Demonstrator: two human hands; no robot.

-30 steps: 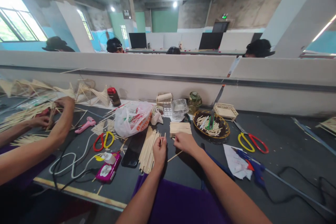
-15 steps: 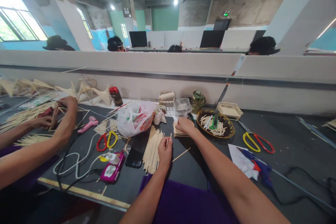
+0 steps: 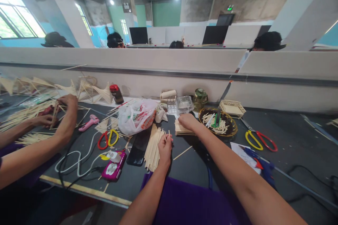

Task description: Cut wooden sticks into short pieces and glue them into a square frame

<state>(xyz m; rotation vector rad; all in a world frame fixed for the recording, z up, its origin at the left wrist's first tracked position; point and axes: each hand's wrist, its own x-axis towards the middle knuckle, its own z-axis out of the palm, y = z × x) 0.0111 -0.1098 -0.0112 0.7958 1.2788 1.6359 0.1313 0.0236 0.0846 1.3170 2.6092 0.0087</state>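
My left hand (image 3: 165,149) is closed on thin wooden sticks (image 3: 169,134), whose tips stick up past the fingers. It is beside a pile of long wooden sticks (image 3: 152,151) on the dark table. Further forward, my right hand (image 3: 188,122) is closed over a small stacked frame of wooden sticks (image 3: 182,132). Its fingertips are hidden, so anything pinched in them does not show. A single loose stick (image 3: 182,152) lies between my two forearms.
Right of my hand is a woven basket (image 3: 233,132) of short sticks, then scissors (image 3: 260,140) and a blue glue gun (image 3: 260,165). Leftward lie a black phone (image 3: 136,153), a plastic bag (image 3: 136,117) and a pink power strip (image 3: 114,167). A co-worker's hands (image 3: 67,107) handle sticks at far left.
The view has shifted slightly. My left fingers have shifted on the sticks, and two tips now show above them. My right hand stays at the stacked frame.
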